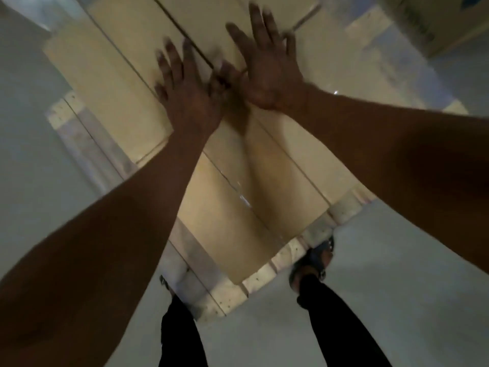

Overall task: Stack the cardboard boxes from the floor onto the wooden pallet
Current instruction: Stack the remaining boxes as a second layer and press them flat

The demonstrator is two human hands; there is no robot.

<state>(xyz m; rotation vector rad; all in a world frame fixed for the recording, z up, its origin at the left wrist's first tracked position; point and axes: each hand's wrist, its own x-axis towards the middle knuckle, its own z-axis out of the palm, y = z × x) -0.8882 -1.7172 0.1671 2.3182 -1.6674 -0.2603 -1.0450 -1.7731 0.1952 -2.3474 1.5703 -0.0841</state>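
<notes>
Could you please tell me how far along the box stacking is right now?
Done: cardboard boxes already sit on the wooden pallet. In hand: left hand and right hand reach open-fingered over the far box, gripping nothing. Left: another box at upper right, apparently off the pallet.

Both arms reach out in front, long and bare. They come in from the two bottom corners and point toward the middle.

The left hand (185, 86) is flat with its back facing up. Its fingers (169, 56) are straight and spread apart.

The right hand (267, 72) sits just beside it, a little farther out. Its fingers (258, 22) are also straight and spread wide. The two thumbs come close together between the hands. Neither hand holds anything.

Down below, two legs in dark trousers stand apart. The right foot (313, 263) wears a sandal. The left foot is mostly hidden.
</notes>
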